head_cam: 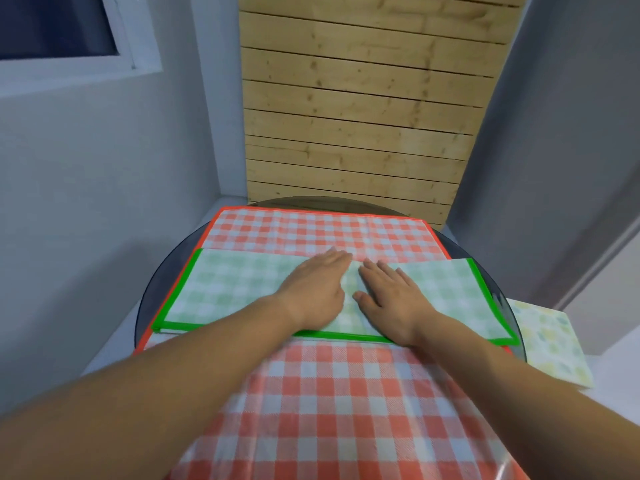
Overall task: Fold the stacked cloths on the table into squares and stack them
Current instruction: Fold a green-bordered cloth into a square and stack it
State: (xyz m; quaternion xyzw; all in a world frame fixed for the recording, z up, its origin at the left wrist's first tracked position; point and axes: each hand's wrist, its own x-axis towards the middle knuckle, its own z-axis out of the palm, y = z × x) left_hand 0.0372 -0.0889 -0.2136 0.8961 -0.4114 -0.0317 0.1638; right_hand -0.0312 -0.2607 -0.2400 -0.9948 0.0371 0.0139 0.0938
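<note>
Centrally, both hands lie flat with straight fingers, gripping nothing, on a green checked cloth (225, 289). The left hand (315, 289) and right hand (391, 296) press side by side, almost touching, on the cloth's middle. That cloth is folded into a long strip lying across the middle of the frame, on top of a red checked cloth (329, 393) spread over the round dark table (157, 289). At the right edge of the frame, a folded yellow patterned cloth (550, 344) rests on a white surface just beside the table. A wooden slat panel (363, 116) fills the upper centre.
</note>
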